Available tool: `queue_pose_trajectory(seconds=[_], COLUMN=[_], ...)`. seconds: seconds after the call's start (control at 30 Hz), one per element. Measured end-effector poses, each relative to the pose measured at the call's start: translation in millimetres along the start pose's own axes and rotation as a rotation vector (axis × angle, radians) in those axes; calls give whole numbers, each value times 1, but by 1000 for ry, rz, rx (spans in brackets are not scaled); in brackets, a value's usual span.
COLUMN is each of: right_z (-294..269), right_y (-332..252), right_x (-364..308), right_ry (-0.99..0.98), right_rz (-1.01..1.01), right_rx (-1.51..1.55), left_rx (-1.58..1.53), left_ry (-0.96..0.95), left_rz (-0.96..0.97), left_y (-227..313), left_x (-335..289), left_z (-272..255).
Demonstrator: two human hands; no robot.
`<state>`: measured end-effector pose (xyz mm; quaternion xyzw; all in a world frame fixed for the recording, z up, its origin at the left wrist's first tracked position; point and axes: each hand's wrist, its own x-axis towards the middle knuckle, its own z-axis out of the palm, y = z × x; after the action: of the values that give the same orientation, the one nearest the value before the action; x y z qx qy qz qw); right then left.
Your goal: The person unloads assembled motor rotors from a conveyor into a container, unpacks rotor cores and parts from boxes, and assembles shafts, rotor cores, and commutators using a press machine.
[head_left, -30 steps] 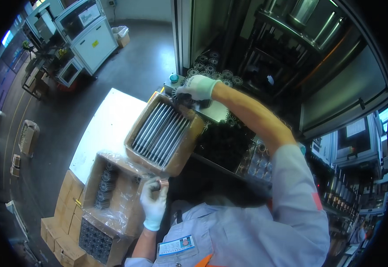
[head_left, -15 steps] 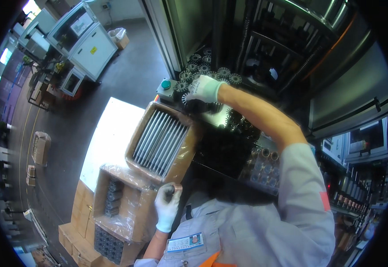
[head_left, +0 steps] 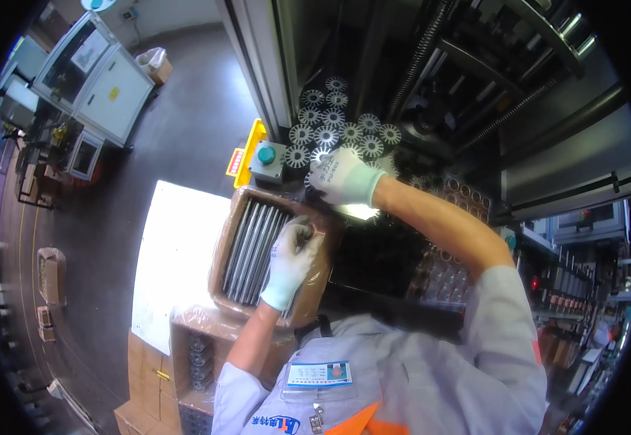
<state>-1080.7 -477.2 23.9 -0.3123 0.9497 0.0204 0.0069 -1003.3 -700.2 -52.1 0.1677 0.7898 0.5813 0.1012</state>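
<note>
My left hand (head_left: 291,254), in a white glove, is over the carton of metal shafts (head_left: 252,250). Its thumb and forefinger close on a small copper-coloured ring (head_left: 318,230). Farther forward, my gloved right hand (head_left: 344,177) is at the near edge of a group of toothed metal discs (head_left: 326,135). Its fingers curl downward, and whatever they grip is hidden beneath the hand. The shafts lie side by side in the plastic-lined carton, partly covered by my left hand and forearm.
Left of the discs is a box with a green button (head_left: 266,155), beside a yellow holder (head_left: 247,156). A white board (head_left: 178,261) lies left of the shaft carton. Copper-rimmed cylinders (head_left: 442,279) stand at right. Dark machine frames (head_left: 475,87) rise ahead.
My left hand has moved forward from beside the lower carton to over the shafts, still pinching the copper-coloured ring. My right hand has come slightly nearer, uncovering more discs. The view has shifted.
</note>
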Motion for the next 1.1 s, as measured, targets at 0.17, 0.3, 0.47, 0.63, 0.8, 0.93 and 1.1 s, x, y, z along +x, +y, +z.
queue_pose_trajectory(seconds=[0.17,0.3,0.47,0.63,0.8,0.93,1.1], right_z=[-3,-19,-17,39,38,40,-22], right_y=[11,28,77,144,190,198,170], right_x=[-15,-36,-124,-156,-133,-129,-179], right_ry=[-199,107,872,1031,1033,1195,563], right_rz=[86,206,1004,1322,1260,1175,1054], right_rx=[-53,398,641,522,843,872,1187], left_rx=[-303,-345,-417,-477,-234,-310,-67], left_ry=[-128,-212,-259,-247,-278,-291,-333], left_rz=[-240,-422,-486,-466,-289,-217,155], left_y=[1,10,40,60,59,85,93], left_x=[3,2,18,26,26,35,101], left_z=[5,3,-16,-1,23,45,103])
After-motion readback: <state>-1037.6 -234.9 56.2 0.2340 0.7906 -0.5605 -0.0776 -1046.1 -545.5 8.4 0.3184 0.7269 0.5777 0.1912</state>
